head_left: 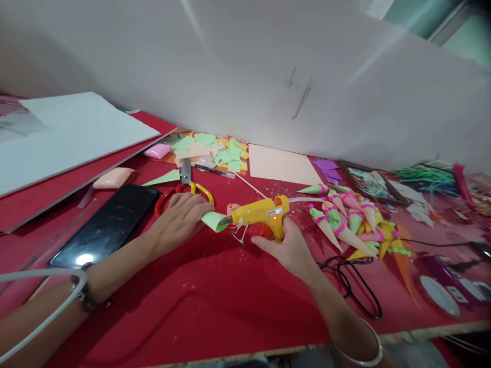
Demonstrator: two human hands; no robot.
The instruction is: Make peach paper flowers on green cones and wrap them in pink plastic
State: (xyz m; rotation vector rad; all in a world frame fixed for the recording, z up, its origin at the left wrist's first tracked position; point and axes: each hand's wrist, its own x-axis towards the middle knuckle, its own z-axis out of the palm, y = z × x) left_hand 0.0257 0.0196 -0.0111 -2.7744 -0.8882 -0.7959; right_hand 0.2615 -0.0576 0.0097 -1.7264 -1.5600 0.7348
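My right hand [289, 250] grips a yellow hot glue gun [259, 212] by its handle, and a small orange light glows on its side. The nozzle points left into the open end of a rolled light-green paper cone [215, 221]. My left hand [183, 217] is closed on that cone, its fingers covering the narrow part. Just behind the left hand lie scissors [203, 191] with red and yellow handles. Thin glue strings hang under the nozzle. A pile of finished paper cones [351, 217] with pink and green trim lies right of the glue gun.
A black phone [111, 225] lies at the left, near a white board [76, 130]. Paper pieces [209, 148] and a peach sheet [282, 163] rest along the wall. A black cable [353, 286] and a purple power strip [452, 281] are on the right.
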